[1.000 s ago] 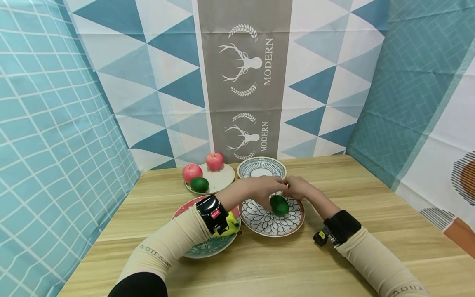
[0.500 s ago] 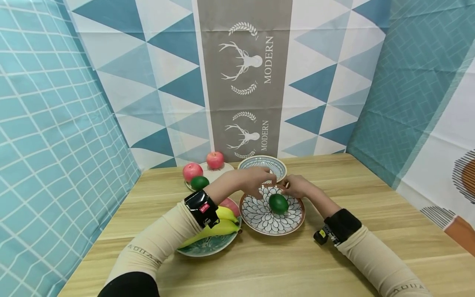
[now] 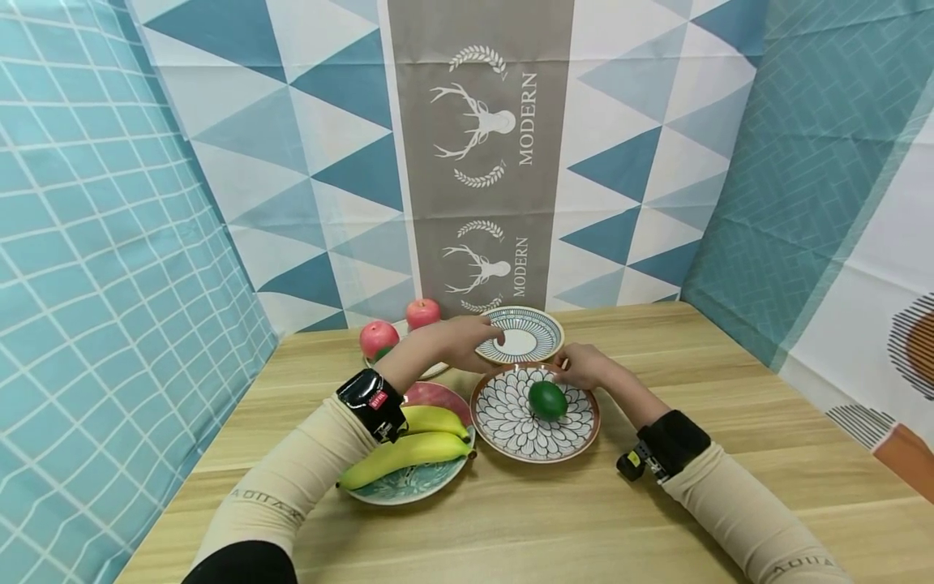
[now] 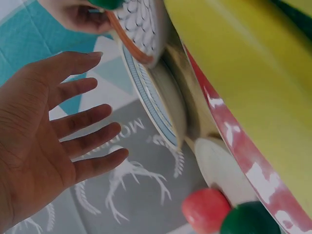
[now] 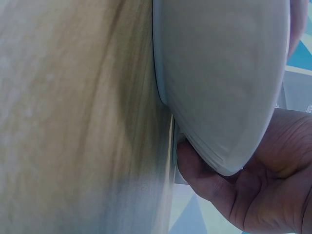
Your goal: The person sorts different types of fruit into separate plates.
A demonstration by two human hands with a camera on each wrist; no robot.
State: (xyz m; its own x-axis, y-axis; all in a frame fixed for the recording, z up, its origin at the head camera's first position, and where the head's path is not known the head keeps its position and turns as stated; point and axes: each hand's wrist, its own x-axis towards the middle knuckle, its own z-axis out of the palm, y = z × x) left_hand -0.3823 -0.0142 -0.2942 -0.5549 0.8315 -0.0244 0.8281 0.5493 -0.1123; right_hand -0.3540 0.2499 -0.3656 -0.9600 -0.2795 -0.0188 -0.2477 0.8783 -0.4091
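My right hand (image 3: 581,367) grips the far right rim of a plate (image 3: 503,426) with a black-and-white petal pattern and a brown edge. In the right wrist view the fingers (image 5: 195,170) curl under the plate's white outer side. A green avocado-like fruit (image 3: 547,401) lies on this plate. My left hand (image 3: 463,342) hovers left of the plate's far rim, holding nothing. Its fingers (image 4: 92,122) are spread and straight in the left wrist view. Behind the petal plate stands a blue-striped plate (image 3: 540,334), partly covered by the left hand.
Two bananas (image 3: 409,456) lie on a red-and-green plate (image 3: 430,487) at front left. Behind it, a pale plate (image 3: 436,371) bears pink apples (image 3: 379,338) and another green fruit (image 4: 249,219), mostly hidden by the left forearm in the head view. Patterned cloth walls surround the wooden table (image 3: 657,535).
My left hand has moved left, away from the green fruit, which now rests on the petal plate. The bananas are uncovered. My right hand stays at the rim.
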